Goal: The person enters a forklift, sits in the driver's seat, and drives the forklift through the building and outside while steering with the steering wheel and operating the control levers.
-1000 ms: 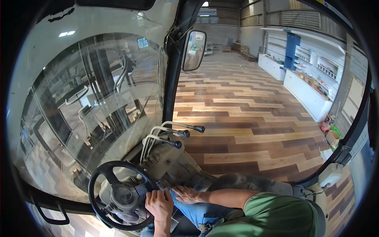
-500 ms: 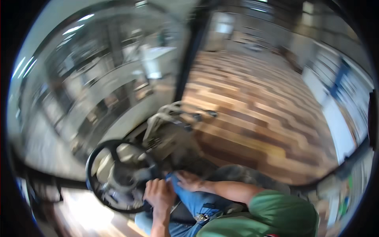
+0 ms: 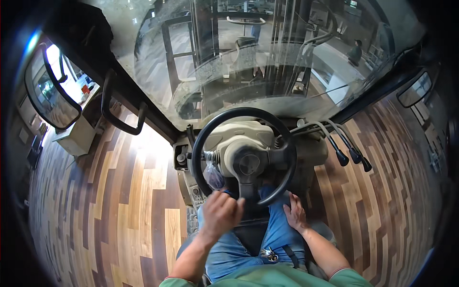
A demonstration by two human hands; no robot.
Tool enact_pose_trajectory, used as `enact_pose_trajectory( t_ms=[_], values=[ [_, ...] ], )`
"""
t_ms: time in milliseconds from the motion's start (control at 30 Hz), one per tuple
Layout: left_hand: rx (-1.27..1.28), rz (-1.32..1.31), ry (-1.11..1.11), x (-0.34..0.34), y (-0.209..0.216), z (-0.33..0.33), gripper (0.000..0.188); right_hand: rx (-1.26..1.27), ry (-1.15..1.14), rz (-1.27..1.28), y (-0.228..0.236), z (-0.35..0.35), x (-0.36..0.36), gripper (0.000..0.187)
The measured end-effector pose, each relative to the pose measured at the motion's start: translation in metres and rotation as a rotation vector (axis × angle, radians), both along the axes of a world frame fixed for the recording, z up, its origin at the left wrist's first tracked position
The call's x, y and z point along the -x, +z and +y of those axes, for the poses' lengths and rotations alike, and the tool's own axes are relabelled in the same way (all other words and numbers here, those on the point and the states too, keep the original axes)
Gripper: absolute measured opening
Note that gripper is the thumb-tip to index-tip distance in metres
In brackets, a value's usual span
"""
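A black steering wheel (image 3: 239, 112) with a beige column stands in front of me. My left hand (image 3: 221, 213) is closed at the lower left of its rim; the fingers' far side is hidden. Flat on my right knee, outside the wheel, lies my right hand (image 3: 296, 213), holding nothing. Behind the wheel's left side hangs a clear plastic bag (image 3: 213, 177) with something dark inside. Three black-knobbed levers (image 3: 354, 155) rise to the right of the column, apart from my right hand. A bunch of keys (image 3: 269, 254) rests on my lap.
I sit in a forklift cab behind a dusty, scratched windshield (image 3: 229, 88). The mast (image 3: 284, 48) stands beyond it. Mirrors flank the cab, with a black grab handle (image 3: 119, 125) at left. A person (image 3: 355, 52) is ahead right. Wood-patterned floor (image 3: 129, 210) lies around.
The view has swung from a blurred, tilted look toward the right side to a level look ahead. My left hand stays at the wheel and my right hand on my knee.
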State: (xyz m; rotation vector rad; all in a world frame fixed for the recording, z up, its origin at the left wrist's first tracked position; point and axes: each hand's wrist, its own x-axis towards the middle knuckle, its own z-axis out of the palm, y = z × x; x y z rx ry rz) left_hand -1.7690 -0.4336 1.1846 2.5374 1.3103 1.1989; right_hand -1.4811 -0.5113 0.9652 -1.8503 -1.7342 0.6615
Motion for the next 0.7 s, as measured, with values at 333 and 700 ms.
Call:
enact_pose_trajectory(
  t_ms=[333, 700],
  values=[
    [-0.078, -0.12, 0.264, 0.032, 0.029, 0.076, 0.032, 0.099, -0.041, 0.07, 0.008, -0.013, -0.006, 0.061],
    [-0.196, -0.041, 0.194, -0.025, 0.067, 0.194, 0.04, 0.113, -0.037, 0.078, 0.008, 0.001, -0.007, 0.059]
  ],
)
